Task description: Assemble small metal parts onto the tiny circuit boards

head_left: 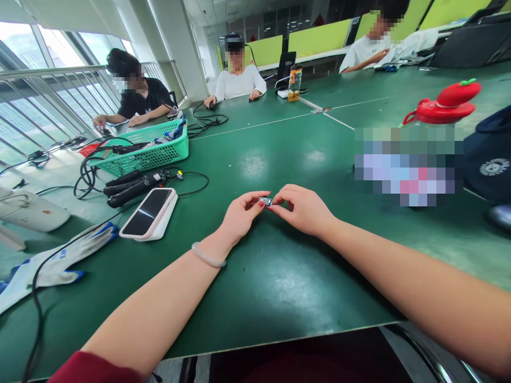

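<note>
Head view — my left hand point(239, 217) and right hand point(303, 210) pinch one part point(265, 201). It's inward from the near edge of the table point(255, 298).

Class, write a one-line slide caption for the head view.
Left hand and right hand pinch a small object over a green table, with a phone and basket at left.

Green table point(275, 159) near bright windows point(56, 45)
</note>
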